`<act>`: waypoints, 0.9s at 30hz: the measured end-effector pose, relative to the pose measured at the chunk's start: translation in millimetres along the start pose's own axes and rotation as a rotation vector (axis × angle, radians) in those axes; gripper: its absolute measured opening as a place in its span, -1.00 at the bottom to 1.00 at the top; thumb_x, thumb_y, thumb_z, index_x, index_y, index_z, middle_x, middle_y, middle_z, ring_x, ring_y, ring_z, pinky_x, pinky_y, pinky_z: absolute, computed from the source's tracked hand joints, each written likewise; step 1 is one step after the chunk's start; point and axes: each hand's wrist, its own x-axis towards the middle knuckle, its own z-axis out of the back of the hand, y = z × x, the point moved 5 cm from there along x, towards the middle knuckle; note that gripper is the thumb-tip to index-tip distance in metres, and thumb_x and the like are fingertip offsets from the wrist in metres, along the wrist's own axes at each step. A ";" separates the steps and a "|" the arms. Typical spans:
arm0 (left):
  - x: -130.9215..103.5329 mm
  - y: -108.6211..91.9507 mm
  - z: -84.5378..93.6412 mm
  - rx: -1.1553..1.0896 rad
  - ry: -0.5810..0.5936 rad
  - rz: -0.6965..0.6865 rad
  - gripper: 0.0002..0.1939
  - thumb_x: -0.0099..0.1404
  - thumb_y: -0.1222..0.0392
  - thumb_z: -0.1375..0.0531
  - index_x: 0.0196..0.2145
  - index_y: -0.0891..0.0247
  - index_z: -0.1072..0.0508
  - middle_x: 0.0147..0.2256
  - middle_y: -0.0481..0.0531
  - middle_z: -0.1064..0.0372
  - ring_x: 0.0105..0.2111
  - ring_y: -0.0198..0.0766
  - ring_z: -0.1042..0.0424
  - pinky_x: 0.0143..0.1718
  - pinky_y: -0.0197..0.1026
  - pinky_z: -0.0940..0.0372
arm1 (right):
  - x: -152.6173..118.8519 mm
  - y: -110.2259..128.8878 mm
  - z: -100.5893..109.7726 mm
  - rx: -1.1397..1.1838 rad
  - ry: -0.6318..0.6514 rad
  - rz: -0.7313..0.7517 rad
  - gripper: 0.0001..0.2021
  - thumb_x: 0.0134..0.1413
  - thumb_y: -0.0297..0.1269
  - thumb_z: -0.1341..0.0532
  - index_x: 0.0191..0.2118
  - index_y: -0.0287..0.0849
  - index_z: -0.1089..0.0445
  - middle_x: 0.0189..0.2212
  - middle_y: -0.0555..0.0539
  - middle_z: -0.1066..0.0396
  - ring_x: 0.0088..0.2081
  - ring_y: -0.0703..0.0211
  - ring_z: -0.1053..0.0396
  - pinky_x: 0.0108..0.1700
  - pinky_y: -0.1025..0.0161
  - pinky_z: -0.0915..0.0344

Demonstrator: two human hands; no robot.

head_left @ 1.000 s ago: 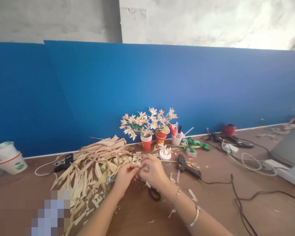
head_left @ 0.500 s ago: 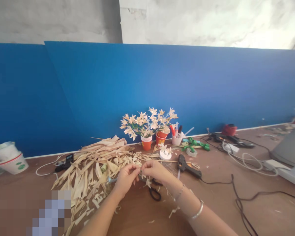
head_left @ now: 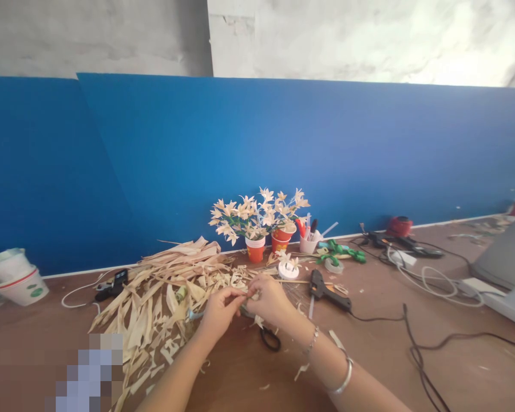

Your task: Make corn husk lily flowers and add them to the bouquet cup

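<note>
My left hand (head_left: pixel 220 312) and my right hand (head_left: pixel 269 298) meet over the near side of the table, fingertips pinched together around something too small to make out. Just below the right hand, a pale husk flower (head_left: pixel 260 321) shows in part. Beside it lies the black looped handle of scissors (head_left: pixel 263 340), the rest hidden by the hand. A heap of dry corn husks (head_left: pixel 154 294) spreads left of my hands. Beyond them, finished husk flowers (head_left: pixel 244 210) stand in an orange paper cup (head_left: pixel 255 253) and a second orange cup (head_left: pixel 280 243).
A black glue gun (head_left: pixel 328 294) lies to the right, its cord trailing. Behind are a white lid with flowers (head_left: pixel 288 270), a pen cup (head_left: pixel 308 245), green tape (head_left: pixel 343 252) and a clear tape roll (head_left: pixel 334 265). A white bucket (head_left: pixel 22 287) stands left; a blue partition (head_left: pixel 175 154) closes the back.
My right hand has turned and shifted slightly up, its fingers more curled over the left fingertips. More of the small flower and the scissors is now covered. The left hand stays almost in place.
</note>
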 end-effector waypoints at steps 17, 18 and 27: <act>-10.7 -23.8 -7.4 -0.083 0.151 0.015 -0.84 0.05 0.11 -0.24 -0.51 0.27 -0.44 -0.59 -0.07 -0.33 -0.67 -0.42 -0.17 -0.64 -0.35 -0.07 | -6.4 -15.8 -13.6 0.767 0.519 -0.419 -0.96 -0.42 -0.38 -0.18 -0.69 -0.24 -0.33 -0.70 0.07 -0.25 -0.56 0.34 -0.15 -0.50 0.37 -0.05; -10.8 -24.2 -7.6 -0.068 0.155 0.003 -0.83 0.06 0.11 -0.23 -0.51 0.28 -0.43 -0.59 -0.08 -0.32 -0.67 -0.42 -0.17 -0.63 -0.35 -0.07 | -7.0 -15.7 -13.7 0.761 0.530 -0.421 -0.96 -0.42 -0.38 -0.18 -0.68 -0.24 -0.33 -0.70 0.08 -0.24 -0.57 0.35 -0.13 -0.50 0.37 -0.04; -0.8 2.5 -3.4 0.012 0.046 -0.005 -0.77 0.07 0.04 -0.22 -0.49 0.28 -0.43 -0.66 -0.11 -0.28 -0.71 -0.39 -0.18 -0.64 -0.33 -0.04 | -5.2 7.0 2.3 -0.178 0.039 -0.008 -0.89 -0.33 -0.46 -0.23 -0.51 -0.18 -0.37 -0.38 -0.03 -0.36 -0.26 0.12 -0.25 -0.26 0.25 -0.07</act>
